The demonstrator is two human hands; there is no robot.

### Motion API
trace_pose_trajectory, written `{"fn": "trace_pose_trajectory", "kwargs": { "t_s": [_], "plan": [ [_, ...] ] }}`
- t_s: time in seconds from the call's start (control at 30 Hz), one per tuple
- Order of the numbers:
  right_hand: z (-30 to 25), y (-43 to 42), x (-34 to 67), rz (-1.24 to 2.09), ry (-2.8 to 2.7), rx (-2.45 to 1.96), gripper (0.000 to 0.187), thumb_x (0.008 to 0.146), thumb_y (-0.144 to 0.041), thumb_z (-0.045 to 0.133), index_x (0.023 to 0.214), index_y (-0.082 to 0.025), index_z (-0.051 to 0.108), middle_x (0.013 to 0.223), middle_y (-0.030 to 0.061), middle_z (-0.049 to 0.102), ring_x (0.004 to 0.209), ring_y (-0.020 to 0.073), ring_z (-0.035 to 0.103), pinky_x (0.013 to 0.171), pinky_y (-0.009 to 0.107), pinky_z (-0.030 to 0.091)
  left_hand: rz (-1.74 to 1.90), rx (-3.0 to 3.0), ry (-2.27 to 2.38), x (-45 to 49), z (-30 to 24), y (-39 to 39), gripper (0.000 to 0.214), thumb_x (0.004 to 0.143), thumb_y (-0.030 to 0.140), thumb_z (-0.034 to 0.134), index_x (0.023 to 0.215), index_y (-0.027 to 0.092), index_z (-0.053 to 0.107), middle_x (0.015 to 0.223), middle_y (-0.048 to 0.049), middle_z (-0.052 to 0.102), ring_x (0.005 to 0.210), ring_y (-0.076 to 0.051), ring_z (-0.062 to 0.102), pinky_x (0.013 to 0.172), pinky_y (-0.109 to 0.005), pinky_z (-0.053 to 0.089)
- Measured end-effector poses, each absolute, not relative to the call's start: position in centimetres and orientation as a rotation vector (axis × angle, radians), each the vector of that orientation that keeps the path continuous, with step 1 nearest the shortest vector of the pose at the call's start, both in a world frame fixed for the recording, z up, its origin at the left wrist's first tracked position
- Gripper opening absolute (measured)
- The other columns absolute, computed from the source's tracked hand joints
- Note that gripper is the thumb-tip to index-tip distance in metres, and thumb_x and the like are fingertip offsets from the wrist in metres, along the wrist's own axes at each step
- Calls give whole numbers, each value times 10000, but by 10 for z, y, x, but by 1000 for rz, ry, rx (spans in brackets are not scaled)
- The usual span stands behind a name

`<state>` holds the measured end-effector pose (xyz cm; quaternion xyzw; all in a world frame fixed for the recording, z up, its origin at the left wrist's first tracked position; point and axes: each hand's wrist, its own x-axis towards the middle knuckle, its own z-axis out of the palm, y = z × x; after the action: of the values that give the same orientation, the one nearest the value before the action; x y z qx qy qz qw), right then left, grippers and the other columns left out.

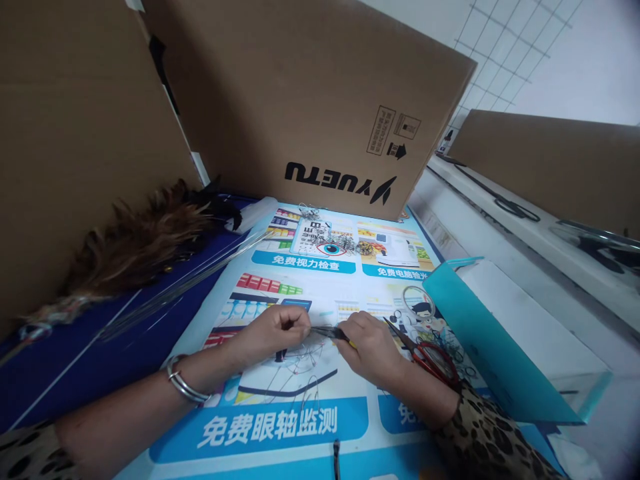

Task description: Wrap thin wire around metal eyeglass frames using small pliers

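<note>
My left hand [283, 331] is closed in a pinch on a thin wire whose other end meets the jaws of the pliers. My right hand [367, 347] grips the pliers [330, 331]; their dark jaws point left toward my left fingertips, and a bit of yellow handle shows. Below both hands lies a thin wire frame [305, 360] of fine loops on the printed sheet. Just right of my right hand are scissors [430, 357] with red handles, their blades pointing up and left.
The printed poster sheet [270, 440] covers the table. Small wire bits [350, 245] lie at the back before a cardboard box [320, 100]. Long straight wires [185, 283] and brown feathers [135, 243] lie left. A teal open box [505, 340] stands right, near a wire ring [419, 300].
</note>
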<state>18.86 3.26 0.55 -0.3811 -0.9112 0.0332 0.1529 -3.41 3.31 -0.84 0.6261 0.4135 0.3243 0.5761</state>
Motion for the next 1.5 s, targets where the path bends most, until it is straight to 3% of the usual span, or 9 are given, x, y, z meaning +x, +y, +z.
{"fn": "trace_pose_trajectory", "kwargs": {
  "t_s": [0.43, 0.97, 1.17, 1.5],
  "plan": [
    [6, 32, 187, 192, -2595, -1119, 144, 846, -283, 495, 777, -173, 559, 776, 56, 583, 770, 172, 507, 645, 263, 369, 729, 1422, 982, -34, -6, 33, 149, 743, 252, 527, 640, 147, 503, 547, 62, 326, 492, -75, 294, 471, -190, 248],
    [-1, 40, 188, 449, -2523, -1059, 133, 847, -281, 524, 801, -178, 595, 743, 25, 588, 738, 138, 526, 645, 227, 379, 680, 1363, 931, -38, -6, 34, 210, 767, 333, 563, 714, 133, 597, 555, 35, 441, 496, -86, 356, 472, -199, 276],
    [-2, 45, 192, 470, -2451, -1126, 127, 841, -279, 523, 778, -176, 562, 768, 26, 566, 763, 144, 512, 660, 236, 377, 758, 1374, 954, -38, -8, 35, 203, 763, 328, 583, 709, 133, 592, 575, 30, 463, 517, -89, 374, 482, -201, 275],
    [3, 52, 195, 639, -2284, -1211, 206, 854, -298, 492, 687, -179, 489, 666, -21, 480, 640, 106, 473, 565, 213, 325, 950, 1246, 1045, -36, -8, 36, 198, 761, 333, 584, 711, 142, 579, 566, 43, 484, 496, -83, 381, 472, -193, 304]
  ]
}}
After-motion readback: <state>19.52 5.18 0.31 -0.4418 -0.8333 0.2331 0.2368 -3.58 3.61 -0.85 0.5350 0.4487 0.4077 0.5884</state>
